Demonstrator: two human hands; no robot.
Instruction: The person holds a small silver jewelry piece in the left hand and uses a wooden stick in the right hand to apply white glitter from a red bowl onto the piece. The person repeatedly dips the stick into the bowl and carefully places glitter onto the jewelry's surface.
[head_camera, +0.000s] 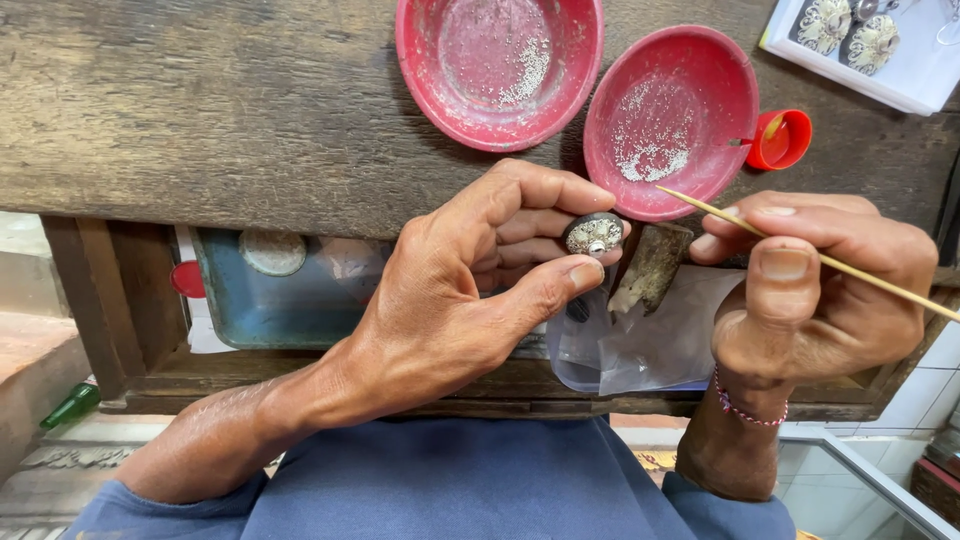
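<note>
Upper red bowl (500, 60) gets chopped by the top edge, so its far rim is gone; the white tray (900, 70) runs off the top right corner, its ornaments only partly showing; the thin stick (830, 262) exits at the right edge; the silver piece (594, 234) is half buried in fingers (540, 225), its detail too small to make out; the drawer's contents are murky.

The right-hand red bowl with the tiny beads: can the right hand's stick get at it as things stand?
Probably yes. The right hand holds the thin stick with its tip already at the rim of the red bowl; nothing lies between.
</note>
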